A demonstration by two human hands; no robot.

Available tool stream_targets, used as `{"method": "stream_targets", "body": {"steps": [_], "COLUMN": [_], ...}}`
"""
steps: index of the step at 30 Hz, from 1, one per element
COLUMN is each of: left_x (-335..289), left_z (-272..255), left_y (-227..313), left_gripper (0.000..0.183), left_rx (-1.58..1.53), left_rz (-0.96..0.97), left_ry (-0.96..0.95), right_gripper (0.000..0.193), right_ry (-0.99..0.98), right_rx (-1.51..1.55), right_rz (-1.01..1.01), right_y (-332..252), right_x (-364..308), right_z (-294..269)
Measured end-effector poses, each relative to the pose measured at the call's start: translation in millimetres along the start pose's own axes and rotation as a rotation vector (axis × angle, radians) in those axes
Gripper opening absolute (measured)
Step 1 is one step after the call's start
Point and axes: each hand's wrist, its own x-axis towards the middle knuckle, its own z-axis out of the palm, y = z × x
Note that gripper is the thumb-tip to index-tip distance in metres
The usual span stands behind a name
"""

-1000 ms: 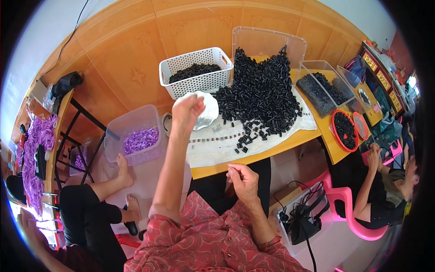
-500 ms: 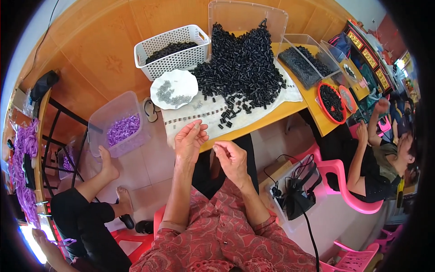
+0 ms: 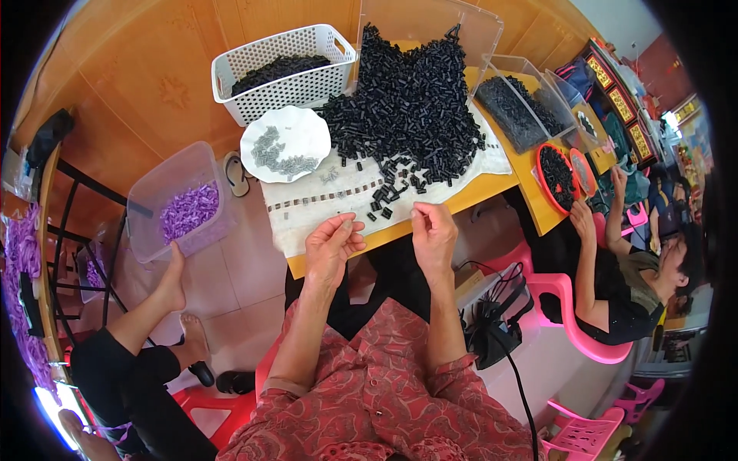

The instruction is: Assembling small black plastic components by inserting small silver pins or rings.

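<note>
Tabletop (image 3: 477,192) carries heaped black pieces (image 3: 411,115), likely for easy reach, beside a white plate (image 3: 306,138). Left hand (image 3: 330,250) and right hand (image 3: 433,238) curl near the front edge, grip impossible to tell. The plate probably corrals tiny clear pieces (image 3: 296,164).

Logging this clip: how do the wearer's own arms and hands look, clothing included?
The left hand and right hand are ungloved, with bare wrists and forearms. The sleeves end around the elbows; they belong to a red shirt with a paler swirling pattern and a buttoned front.
</note>
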Motion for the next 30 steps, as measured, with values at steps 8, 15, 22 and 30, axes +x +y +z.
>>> {"method": "stream_targets", "body": {"steps": [8, 15, 22, 30], "left_x": [-5, -2, 1, 0], "left_z": [-2, -6, -7, -8], "left_y": [2, 5, 7, 8], "left_gripper": [0.022, 0.023, 0.023, 0.023], "left_rx": [-0.068, -0.080, -0.097, -0.091], "left_rz": [-0.052, -0.088, -0.114, -0.107], "left_ry": [-0.043, -0.078, -0.096, -0.096], "right_gripper": [0.015, 0.020, 0.023, 0.021], "right_ry": [-0.074, -0.271, -0.349, -0.257], "right_rx": [-0.434, -0.573, -0.516, -0.092], "right_rz": [0.011, 0.219, 0.291, 0.377], "right_y": [10, 8, 15, 28], "right_x": [49, 68, 79, 68], "right_z": [33, 42, 29, 16]}}
